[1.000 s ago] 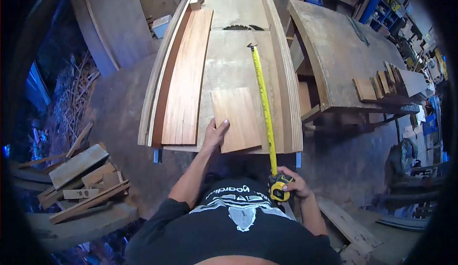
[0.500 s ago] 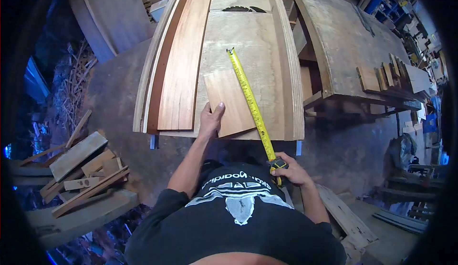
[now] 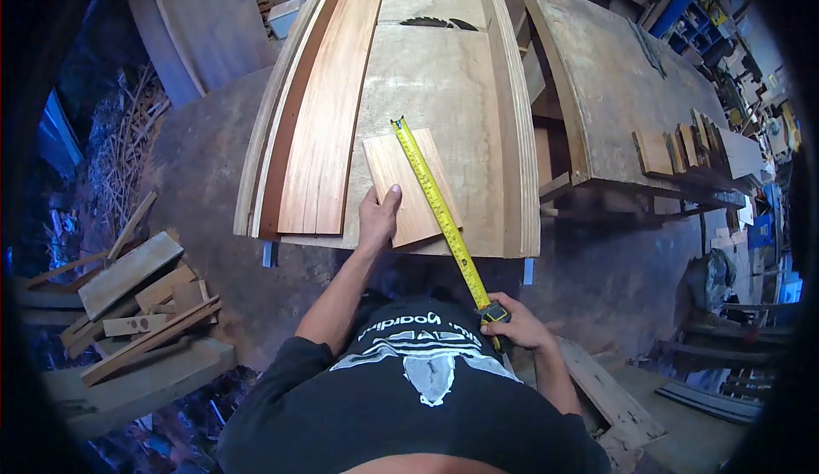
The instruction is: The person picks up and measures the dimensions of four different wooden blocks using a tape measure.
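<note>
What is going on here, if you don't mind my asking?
A person's left hand grips the left edge of a short wooden board at the near end of a plywood saw table. The right hand holds a tape measure, its yellow tape slanting over the board, tip apparently past the far edge. A longer board lies to the left; a circular saw blade shows farther back.

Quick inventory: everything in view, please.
tape measure: 1, yellow-black, over short board
short board: 1, tan, saw table's near end
long lumber: count unclear, tan, table's left
saw table: 1, tan plywood, centre
saw blade: 1, dark, table's far end
workbench: 1, brown, right
offcuts: several, brown, on workbench
scrap pile: 1, brown, left floor
bin: 1, pale, upper left
panels: several, brownish, upper left
shelf items: many, mixed, upper right
shirt: 1, black, bottom
left hand: 1, on short board
right hand: 1, on tape measure
</note>
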{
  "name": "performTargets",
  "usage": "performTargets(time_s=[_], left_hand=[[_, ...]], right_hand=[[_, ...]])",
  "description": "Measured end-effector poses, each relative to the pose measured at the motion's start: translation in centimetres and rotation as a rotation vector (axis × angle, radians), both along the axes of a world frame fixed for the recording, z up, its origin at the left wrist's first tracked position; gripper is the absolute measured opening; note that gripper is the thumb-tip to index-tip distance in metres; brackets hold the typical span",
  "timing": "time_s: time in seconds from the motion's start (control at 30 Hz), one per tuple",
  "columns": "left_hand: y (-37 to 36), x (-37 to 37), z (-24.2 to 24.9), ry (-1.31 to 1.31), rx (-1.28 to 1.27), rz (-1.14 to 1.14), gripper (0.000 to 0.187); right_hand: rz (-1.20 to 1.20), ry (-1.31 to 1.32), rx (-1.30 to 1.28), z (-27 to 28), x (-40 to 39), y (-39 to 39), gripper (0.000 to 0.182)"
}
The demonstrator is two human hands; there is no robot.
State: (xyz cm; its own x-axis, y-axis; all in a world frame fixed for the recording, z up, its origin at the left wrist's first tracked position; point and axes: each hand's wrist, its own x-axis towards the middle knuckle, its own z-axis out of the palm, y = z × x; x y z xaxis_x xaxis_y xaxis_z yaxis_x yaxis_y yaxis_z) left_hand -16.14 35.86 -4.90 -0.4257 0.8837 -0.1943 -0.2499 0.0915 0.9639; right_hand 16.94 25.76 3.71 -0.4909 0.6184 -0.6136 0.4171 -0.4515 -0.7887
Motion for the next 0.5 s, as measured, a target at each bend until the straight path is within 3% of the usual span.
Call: performTargets(time_s=[0.5], left_hand=[[0.7, 0.4, 0.2, -0.06, 0.013, 0.01, 0.038]], right_hand=[[0.003, -0.047, -0.009, 0.7, -0.4, -0.4, 0.059]])
